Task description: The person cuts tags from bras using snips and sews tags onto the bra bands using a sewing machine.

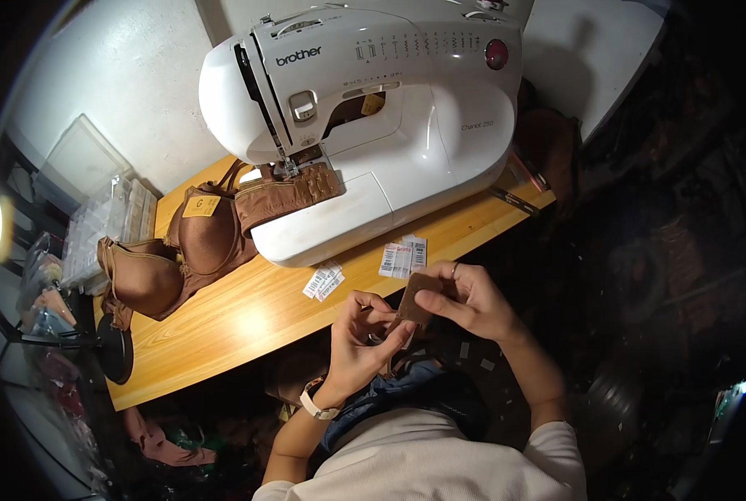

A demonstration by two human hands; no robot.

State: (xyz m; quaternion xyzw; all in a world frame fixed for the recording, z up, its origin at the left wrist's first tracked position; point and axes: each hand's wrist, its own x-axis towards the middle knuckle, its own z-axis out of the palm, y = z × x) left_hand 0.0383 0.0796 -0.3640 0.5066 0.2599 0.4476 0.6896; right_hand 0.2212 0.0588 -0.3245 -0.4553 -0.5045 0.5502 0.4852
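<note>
A small brown fabric piece (415,301) is between my two hands, just off the table's front edge. My right hand (469,305) pinches it with the thumb laid across its face. Below and to the left, my left hand (363,334) has its fingertips closed at the lower edge of the piece. A brown bra (210,238) with a yellow tag (200,206) lies on the table, its band (294,196) reaching under the needle area of the white sewing machine (356,142). Printed labels (403,257) lie near my hands, with more labels (324,280) to their left.
The wooden table (223,334) ends just before my lap. A clear plastic organizer (110,230) stands at the back left, near a round black base (114,349). Dark thin tools (515,201) lie right of the machine.
</note>
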